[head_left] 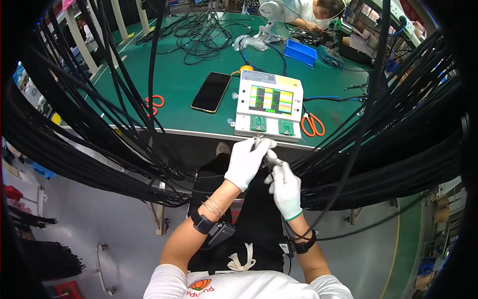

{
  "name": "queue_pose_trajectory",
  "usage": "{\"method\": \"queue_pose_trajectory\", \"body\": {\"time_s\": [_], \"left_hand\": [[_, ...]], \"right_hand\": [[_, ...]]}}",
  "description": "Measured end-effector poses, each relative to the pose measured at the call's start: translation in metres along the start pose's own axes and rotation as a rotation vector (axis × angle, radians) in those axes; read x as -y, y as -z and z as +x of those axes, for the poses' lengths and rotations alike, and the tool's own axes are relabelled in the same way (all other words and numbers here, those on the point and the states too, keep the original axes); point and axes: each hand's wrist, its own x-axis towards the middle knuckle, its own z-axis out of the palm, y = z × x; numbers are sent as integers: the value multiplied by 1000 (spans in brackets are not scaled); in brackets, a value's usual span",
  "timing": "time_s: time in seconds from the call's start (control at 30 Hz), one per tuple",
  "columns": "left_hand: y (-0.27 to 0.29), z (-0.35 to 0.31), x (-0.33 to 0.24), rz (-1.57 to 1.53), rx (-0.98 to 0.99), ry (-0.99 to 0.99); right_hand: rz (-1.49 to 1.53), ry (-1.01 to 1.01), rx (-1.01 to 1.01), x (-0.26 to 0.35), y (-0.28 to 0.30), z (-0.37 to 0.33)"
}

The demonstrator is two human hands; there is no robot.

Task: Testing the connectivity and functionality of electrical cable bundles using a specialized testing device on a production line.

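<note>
Pinching a small connector [258,140] in the left grip [247,162] at the front edge of a white device [271,125], and curling the right grip [287,190] just beside, too hidden to tell around what. Displaying coloured cells [265,96] and green lettering [270,110] on the lit screen [271,101], below a printed header [258,76] and yellow label [288,82]. Showing a blue bin [300,53] farther back on the counter [199,124], contents unclear.

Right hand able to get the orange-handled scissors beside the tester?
Probably yes: scissors lie uncovered near the front edge of the table, just beyond the right hand, though it looks occupied beside the left hand.
</note>
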Motion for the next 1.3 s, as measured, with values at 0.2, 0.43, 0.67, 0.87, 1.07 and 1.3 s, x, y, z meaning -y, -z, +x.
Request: {"method": "queue_pose_trajectory", "body": {"time_s": [0.2, 0.43, 0.67, 0.87, 1.07, 1.3], "left_hand": [[12, 1, 1, -59, 34, 134], [12, 7, -4, -44, 32, 222], [13, 14, 3, -399, 57, 304], [8, 18, -1, -381, -76, 382], [23, 12, 7, -401, 108, 332], [32, -32, 69, 477, 314, 118]], "right_hand": [[-435, 98, -138, -35, -5, 13], [185, -99, -37, -7, 9, 25], [299, -173, -100, 24, 9, 39], [94, 21, -254, 28, 5, 54], [-179, 167, -398, 24, 3, 62], [-198, 164, -422, 25, 1, 67]]}}
